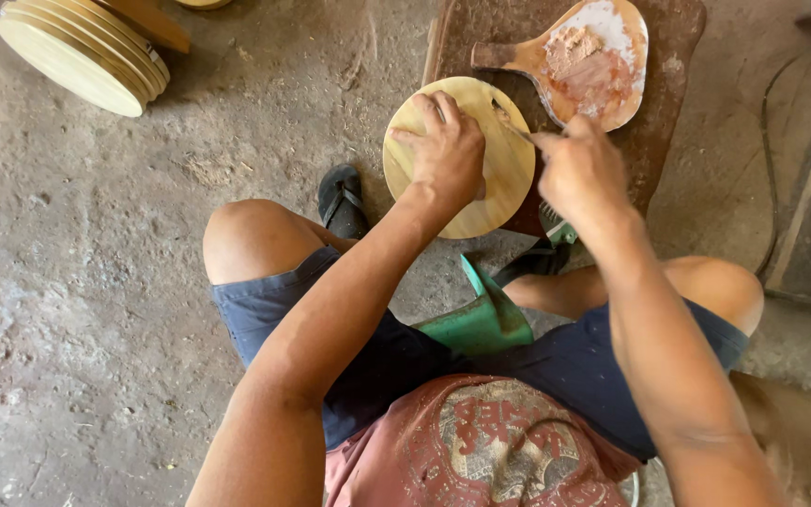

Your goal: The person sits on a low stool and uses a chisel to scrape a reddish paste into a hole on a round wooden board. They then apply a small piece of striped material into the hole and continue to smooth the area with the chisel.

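- Left hand (445,150): laid flat with fingers spread and bent on the face of the round wooden disc (499,174), pressing it down; the hand grips nothing else.
- Round wooden disc: pale yellow wood, circular, lying tilted over the near edge of the dark board (678,38), just ahead of the knees. Its lower edge hangs past the board toward the floor.
- Right hand (582,169): fingers pinched together on a thin tool (516,127) whose tip touches the upper right part of the disc. The tool is mostly hidden by the fingers; its kind cannot be told.
- Paddle-shaped wooden board (603,89): handle pointing left, lying on the dark board just beyond the disc and the right hand. It carries a patch of reddish-brown paste and white powder.
- Dark board: brown, worn, flat on the ground, bearing the paddle and the far part of the disc.
- Stack of wooden discs (82,52): same pale wood, leaning in a row at the top left, well apart from the hands.
- Green stool (485,319): part of it shows between the thighs, under the seated person.
- Black sandals (342,199): one on each foot, the left foot just beside the disc's lower left edge.
- Floor (96,282): grey, rough, dusty concrete with scattered shavings.
- Clothing: dark blue shorts (265,310) and a faded red printed shirt (481,441).
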